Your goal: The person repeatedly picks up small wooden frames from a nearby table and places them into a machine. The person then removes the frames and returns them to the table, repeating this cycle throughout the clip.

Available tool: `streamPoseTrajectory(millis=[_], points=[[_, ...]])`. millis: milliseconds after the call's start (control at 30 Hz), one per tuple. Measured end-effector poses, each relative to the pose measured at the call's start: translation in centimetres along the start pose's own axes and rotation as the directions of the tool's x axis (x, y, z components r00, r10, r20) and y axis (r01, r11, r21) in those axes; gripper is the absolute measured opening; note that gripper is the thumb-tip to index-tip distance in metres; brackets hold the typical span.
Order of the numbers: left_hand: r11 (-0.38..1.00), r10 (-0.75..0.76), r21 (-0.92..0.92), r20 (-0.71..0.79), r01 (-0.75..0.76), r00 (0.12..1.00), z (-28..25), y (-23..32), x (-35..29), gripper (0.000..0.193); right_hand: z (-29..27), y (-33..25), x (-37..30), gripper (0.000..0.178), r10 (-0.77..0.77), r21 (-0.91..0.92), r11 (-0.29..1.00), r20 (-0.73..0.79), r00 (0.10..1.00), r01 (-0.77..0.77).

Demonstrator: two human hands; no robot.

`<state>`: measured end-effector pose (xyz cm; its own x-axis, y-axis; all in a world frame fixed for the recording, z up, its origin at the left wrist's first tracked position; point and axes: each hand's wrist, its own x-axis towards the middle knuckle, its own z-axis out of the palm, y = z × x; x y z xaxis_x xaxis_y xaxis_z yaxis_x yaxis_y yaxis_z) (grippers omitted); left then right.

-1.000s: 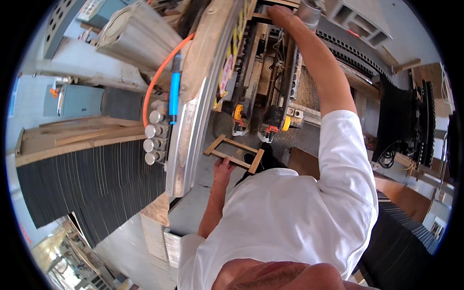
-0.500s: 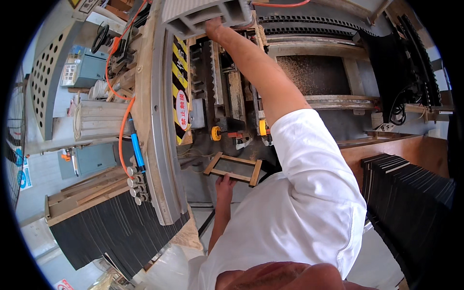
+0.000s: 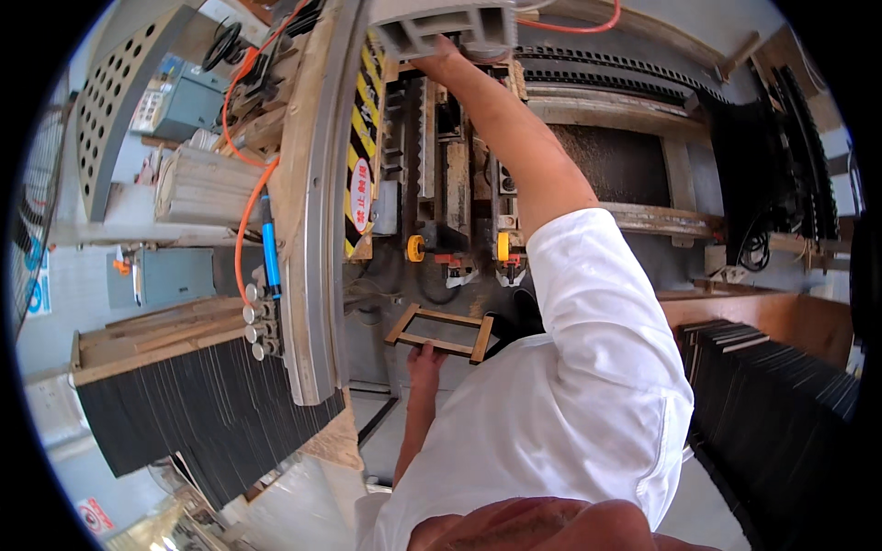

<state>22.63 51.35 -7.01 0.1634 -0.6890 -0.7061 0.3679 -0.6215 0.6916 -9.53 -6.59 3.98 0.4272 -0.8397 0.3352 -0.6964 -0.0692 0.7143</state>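
My left hand (image 3: 424, 360) grips the near rail of a small rectangular wooden frame (image 3: 481, 338), held low in front of my body. The frame is open in the middle, with pale wooden bars. My right arm stretches far forward over the machine. At its end my right hand (image 3: 439, 57) reaches in at the lower edge of a grey ribbed housing (image 3: 400, 39). Its fingers are hidden there, so whether they hold anything does not show. Below the housing run the machine's rails, with two yellow round knobs (image 3: 415, 248) at their near ends.
A metal-edged beam (image 3: 312, 275) with a yellow-black warning strip (image 3: 361, 138) runs along the left. Stacks of black strips stand at left (image 3: 202, 413) and right (image 3: 772, 395). An orange hose (image 3: 245, 230) hangs by the beam. Sawdust lies on the machine bed (image 3: 616, 165).
The view has shifted a little, so the machine sits further right. My right hand has moved in under the housing's edge, hiding its fingers. My left hand still holds the frame in nearly the same place.
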Motion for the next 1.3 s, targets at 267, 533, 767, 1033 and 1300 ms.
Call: streamPoseTrajectory(millis=[267,533,767,1033,1300], points=[[0.992,0.026,-0.119,-0.108,-0.039,0.994,2.1,-3.3,-1.5,0.027,-7.7,-0.7,-1.9,0.04,-0.153,0.489,0.87,0.139,0.978,0.067],[0.983,0.043,-0.162,-0.221,-0.081,0.974,3.5,-5.0,-2.4,0.022,-3.8,-2.1,0.0,0.03,-0.238,0.49,0.852,0.05,0.97,0.184],[0.977,0.05,-0.189,-0.245,-0.098,0.968,3.7,-6.2,-1.0,0.033,-2.1,-0.2,-0.2,0.027,-0.187,0.601,0.789,0.039,0.982,0.126],[0.964,0.09,-0.198,-0.381,-0.177,0.92,5.0,-6.5,-1.8,0.027,-8.7,1.3,-0.5,0.022,-0.387,0.576,0.799,0.272,0.881,0.174],[0.961,0.071,-0.206,-0.456,-0.183,0.887,4.9,-8.0,-2.1,0.028,-3.3,-0.1,0.6,0.02,-0.337,0.499,0.801,-0.082,0.938,0.331]])
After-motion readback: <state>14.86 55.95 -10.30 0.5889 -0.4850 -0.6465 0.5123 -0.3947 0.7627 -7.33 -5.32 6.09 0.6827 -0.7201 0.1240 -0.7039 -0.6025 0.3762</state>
